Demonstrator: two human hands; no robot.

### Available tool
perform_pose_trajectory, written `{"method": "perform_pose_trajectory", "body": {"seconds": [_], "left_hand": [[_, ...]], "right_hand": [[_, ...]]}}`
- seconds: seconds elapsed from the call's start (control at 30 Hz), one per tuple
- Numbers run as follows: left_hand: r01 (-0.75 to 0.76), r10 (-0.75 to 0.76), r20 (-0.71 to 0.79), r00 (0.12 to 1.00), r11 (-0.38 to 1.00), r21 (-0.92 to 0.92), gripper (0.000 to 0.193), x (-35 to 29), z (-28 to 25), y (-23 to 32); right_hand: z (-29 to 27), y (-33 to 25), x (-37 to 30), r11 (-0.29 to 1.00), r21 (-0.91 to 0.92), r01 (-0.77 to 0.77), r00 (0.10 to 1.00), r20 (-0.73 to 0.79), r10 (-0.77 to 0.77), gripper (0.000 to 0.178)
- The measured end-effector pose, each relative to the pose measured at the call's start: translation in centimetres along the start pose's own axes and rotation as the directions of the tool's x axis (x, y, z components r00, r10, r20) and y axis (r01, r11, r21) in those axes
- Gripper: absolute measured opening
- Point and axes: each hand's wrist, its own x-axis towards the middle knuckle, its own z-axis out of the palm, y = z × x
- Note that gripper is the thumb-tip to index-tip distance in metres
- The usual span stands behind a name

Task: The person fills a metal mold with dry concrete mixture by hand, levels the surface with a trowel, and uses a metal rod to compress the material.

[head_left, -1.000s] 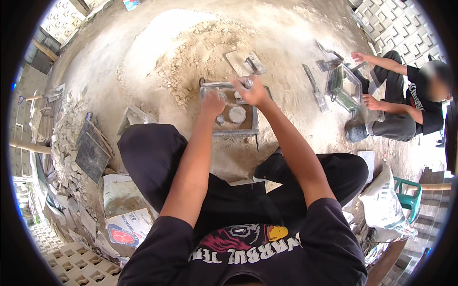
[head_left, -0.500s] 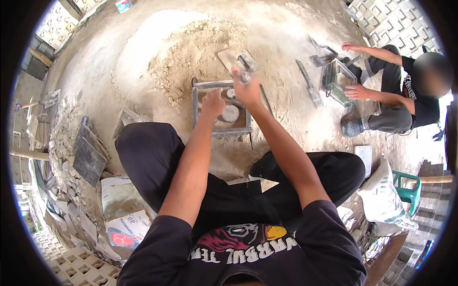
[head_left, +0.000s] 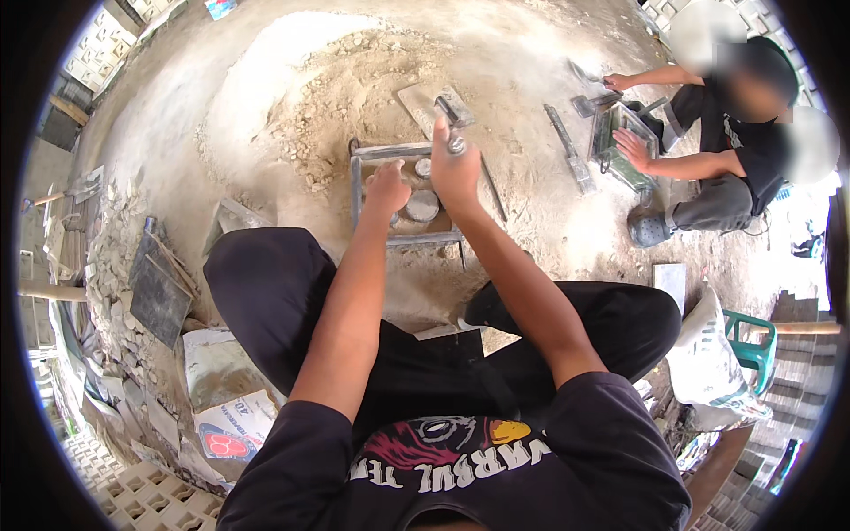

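A rectangular frame [head_left: 390, 152] lies on the sandy ground before my crossed legs, with sand and round pieces inside. One large round disc [head_left: 422, 206] and a smaller one [head_left: 423, 168] show between my hands. My left hand [head_left: 387, 188] is over the frame's left half, its fingers curled; what they hold, if anything, is hidden. My right hand [head_left: 456, 177], above the frame's right side, is closed around a small shiny metal piece [head_left: 456, 145], with the thumb pointing up. Just beyond it lies a flat board with a dark handle [head_left: 449, 110].
A sand heap [head_left: 345, 97] spreads behind the frame. At right, a co-worker sits by another frame [head_left: 624, 146], near a long flat bar [head_left: 568, 146]. A dark slab [head_left: 159, 292] and rubble lie left. A white sack [head_left: 708, 363] and green stool [head_left: 751, 350] stand at lower right.
My hands stay over the frame, the right one still closed on the metal piece. The co-worker leans in further over the other frame. The whole view has shifted slightly.
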Motion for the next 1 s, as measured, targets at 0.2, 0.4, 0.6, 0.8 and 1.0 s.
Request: {"method": "perform_pose_trajectory", "body": {"seconds": [0.2,0.4,0.6,0.8,1.0], "left_hand": [[0.010,-0.011,0.014,1.000,0.999,0.046,0.051,0.2,0.0,-1.0],[0.035,-0.035,0.038,0.999,0.999,0.000,0.047,0.5,0.0,-1.9],[0.098,-0.083,0.238,0.968,0.994,-0.054,0.047,-0.3,-1.3,-1.8],[0.173,-0.172,0.058,0.983,0.985,-0.020,0.046,-1.4,-3.6,-2.1],[0.233,-0.230,0.044,0.972,0.968,-0.093,0.045,-1.0,-4.2,-4.0]], "right_hand": [[-1.2,-2.0,2.4,0.998,0.059,-0.032,0.984,0.175,0.021,0.060],[-3.8,-3.0,2.6,0.967,0.207,-0.151,0.545,0.833,-0.094,0.069],[-0.7,-2.3,-1.3,0.936,0.346,-0.058,0.634,0.737,-0.233,0.072],[-3.2,-1.0,3.4,0.938,0.304,-0.165,0.526,0.832,-0.177,0.083],[-2.4,-2.5,2.8,0.853,0.422,-0.308,0.761,0.647,-0.046,0.077]]}}
